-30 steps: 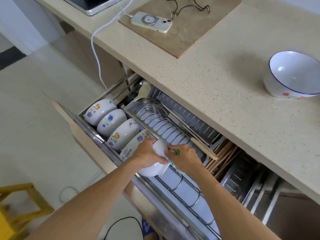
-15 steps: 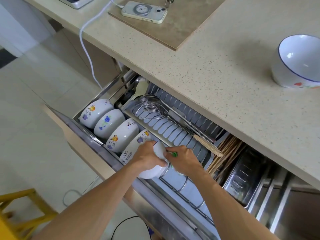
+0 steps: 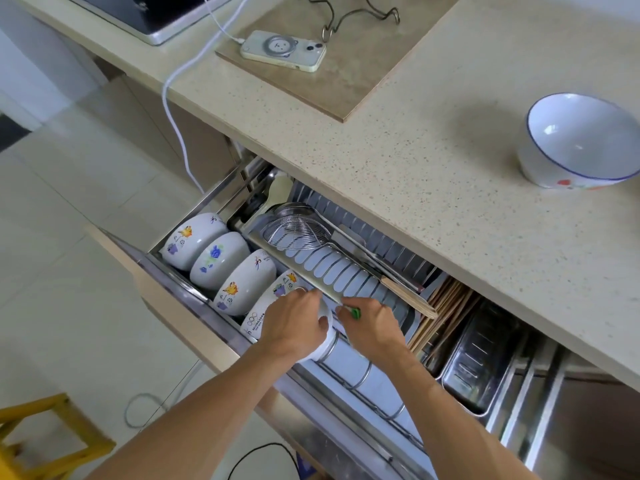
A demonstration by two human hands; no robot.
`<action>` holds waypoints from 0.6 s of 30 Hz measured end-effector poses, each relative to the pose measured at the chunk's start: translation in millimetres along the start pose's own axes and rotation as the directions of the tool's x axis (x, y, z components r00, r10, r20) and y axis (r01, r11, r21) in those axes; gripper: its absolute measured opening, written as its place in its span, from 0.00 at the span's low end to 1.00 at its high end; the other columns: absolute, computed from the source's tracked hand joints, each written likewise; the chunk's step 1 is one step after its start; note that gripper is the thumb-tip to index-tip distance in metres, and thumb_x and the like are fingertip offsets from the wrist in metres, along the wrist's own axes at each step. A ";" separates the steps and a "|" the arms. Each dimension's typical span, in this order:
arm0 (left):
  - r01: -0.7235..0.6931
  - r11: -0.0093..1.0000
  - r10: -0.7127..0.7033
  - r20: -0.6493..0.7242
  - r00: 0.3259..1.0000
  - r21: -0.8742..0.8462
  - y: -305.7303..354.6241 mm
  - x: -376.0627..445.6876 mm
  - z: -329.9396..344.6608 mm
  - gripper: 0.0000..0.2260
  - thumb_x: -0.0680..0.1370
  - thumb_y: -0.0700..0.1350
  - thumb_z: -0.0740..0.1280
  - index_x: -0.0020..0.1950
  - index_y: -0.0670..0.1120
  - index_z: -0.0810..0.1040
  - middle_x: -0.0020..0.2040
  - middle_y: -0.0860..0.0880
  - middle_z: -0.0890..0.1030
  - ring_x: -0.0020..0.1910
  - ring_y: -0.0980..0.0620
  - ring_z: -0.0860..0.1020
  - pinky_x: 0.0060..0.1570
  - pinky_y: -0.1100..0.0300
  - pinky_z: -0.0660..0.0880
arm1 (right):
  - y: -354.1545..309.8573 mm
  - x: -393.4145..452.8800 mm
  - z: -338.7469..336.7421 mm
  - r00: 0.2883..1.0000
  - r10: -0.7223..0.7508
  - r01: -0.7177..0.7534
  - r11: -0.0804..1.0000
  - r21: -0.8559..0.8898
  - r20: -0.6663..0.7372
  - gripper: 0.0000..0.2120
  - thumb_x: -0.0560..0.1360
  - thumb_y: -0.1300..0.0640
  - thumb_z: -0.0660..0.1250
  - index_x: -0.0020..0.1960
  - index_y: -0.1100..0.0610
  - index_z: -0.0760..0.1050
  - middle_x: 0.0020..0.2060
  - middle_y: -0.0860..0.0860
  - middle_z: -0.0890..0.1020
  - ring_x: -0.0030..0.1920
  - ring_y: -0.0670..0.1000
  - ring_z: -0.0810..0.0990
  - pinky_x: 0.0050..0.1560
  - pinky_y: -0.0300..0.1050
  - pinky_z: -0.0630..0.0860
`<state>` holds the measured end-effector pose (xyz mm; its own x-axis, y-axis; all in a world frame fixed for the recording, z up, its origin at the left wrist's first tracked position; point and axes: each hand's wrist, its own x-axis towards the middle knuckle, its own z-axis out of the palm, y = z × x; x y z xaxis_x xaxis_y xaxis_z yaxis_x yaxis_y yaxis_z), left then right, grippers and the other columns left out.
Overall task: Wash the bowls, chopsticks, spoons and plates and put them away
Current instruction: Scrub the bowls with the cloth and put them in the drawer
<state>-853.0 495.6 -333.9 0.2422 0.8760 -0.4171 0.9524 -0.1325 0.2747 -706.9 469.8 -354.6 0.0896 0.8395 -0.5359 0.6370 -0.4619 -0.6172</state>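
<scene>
A speckled beige countertop [image 3: 398, 174] runs above an open pull-out drawer [image 3: 194, 306] fitted with a steel wire dish rack [image 3: 360, 375]. Both hands meet over the rack's front row. The left hand [image 3: 294, 323] curls over the upper edge of a white bowl [image 3: 323, 336] standing on edge in the wire rack, its fingers wrapped round the rim. The bowl sits just right of 4 decorated bowls [image 3: 221, 258] lined up on edge, touching the nearest one. The right hand [image 3: 372, 325] is at the bowl's right side, fingers curled toward it, with a small green item [image 3: 355, 312] showing at the fingertips; whether this hand actually grips the bowl I cannot tell. Behind the hands lie a wire skimmer [image 3: 294, 233] and a bundle of chopsticks [image 3: 446, 310]. On the counter stand a blue-rimmed bowl [image 3: 581, 140] and a charging phone [image 3: 284, 50].
</scene>
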 end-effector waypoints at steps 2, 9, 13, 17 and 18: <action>-0.094 0.993 0.099 -0.066 0.993 0.065 8.8 -5.2 -11.4 0.17 0.80 0.49 0.65 0.68 0.46 0.73 0.66 0.47 0.76 0.65 0.47 0.74 0.56 0.55 0.74 | -4.9 -11.6 -14.2 0.999 -0.015 0.016 0.999 0.037 -0.033 0.12 0.81 0.51 0.61 0.58 0.51 0.81 0.40 0.52 0.84 0.29 0.48 0.76 0.32 0.39 0.72; -0.298 0.933 0.344 -0.256 0.904 0.201 57.0 -10.8 -70.4 0.21 0.71 0.48 0.76 0.61 0.43 0.79 0.63 0.42 0.78 0.64 0.43 0.77 0.58 0.50 0.77 | -31.6 -62.1 -99.5 0.967 -0.039 0.076 0.987 0.140 -0.253 0.14 0.80 0.55 0.60 0.43 0.61 0.80 0.33 0.56 0.82 0.24 0.43 0.72 0.29 0.44 0.74; -0.367 0.910 0.412 -0.320 0.853 0.194 101.9 -3.8 -105.4 0.23 0.75 0.51 0.72 0.67 0.43 0.76 0.67 0.41 0.77 0.67 0.44 0.75 0.66 0.48 0.73 | -37.3 -79.8 -167.9 0.903 0.039 0.066 0.971 0.229 -0.427 0.12 0.80 0.51 0.62 0.48 0.52 0.83 0.38 0.46 0.81 0.35 0.42 0.76 0.28 0.29 0.70; -0.433 0.884 0.468 -0.321 0.824 0.176 153.5 14.7 -127.9 0.25 0.80 0.53 0.64 0.74 0.45 0.67 0.74 0.44 0.69 0.74 0.47 0.66 0.71 0.52 0.66 | -29.0 -86.4 -231.6 0.835 0.240 0.002 0.899 0.438 -0.496 0.09 0.78 0.49 0.65 0.43 0.47 0.82 0.36 0.52 0.84 0.33 0.52 0.79 0.30 0.44 0.80; -0.450 0.878 0.479 -0.326 0.815 0.166 164.8 19.8 -132.4 0.25 0.80 0.54 0.63 0.75 0.45 0.66 0.75 0.45 0.68 0.74 0.48 0.66 0.70 0.53 0.66 | -25.5 -86.3 -244.6 0.819 0.284 -0.032 0.890 0.454 -0.498 0.10 0.78 0.47 0.65 0.43 0.48 0.83 0.34 0.53 0.84 0.30 0.52 0.79 0.27 0.43 0.77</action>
<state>-715.8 552.6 -182.1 0.5935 0.8014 0.0742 0.7575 -0.5874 0.2850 -543.6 479.1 -151.7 0.6355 0.6991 -0.3276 0.2161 -0.5685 -0.7938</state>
